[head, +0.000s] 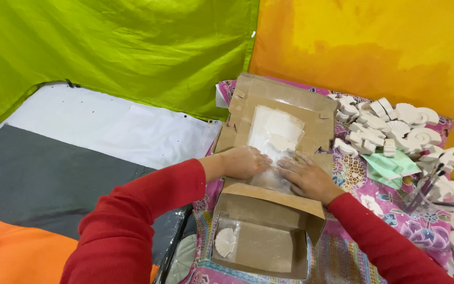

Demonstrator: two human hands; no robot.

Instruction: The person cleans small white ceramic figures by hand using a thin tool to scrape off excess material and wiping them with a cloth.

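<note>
Nearest the camera, a small open cardboard box (261, 244) sits at the near edge of the floral cloth (390, 221), with 1 white shell-shaped plaster piece (225, 242) in its left corner. Just beyond it, both hands press flat on a clear plastic bag (275, 138) that lies inside a larger open cardboard box (321, 113). The left hand (244, 161) rests on the bag's near left part, the right hand (307, 176) on its near right part; the fingers of both are spread and released, pressing down rather than gripping. The bag's long axis runs away from the hands toward the far flap, so most of it lies ahead of the fingertips. The 2 hands are about equally near. Farther right, a heap of white plaster shapes (395, 129) covers the cloth, with a green paper (392, 165) and some paintbrushes (426, 181) beside it.
</note>
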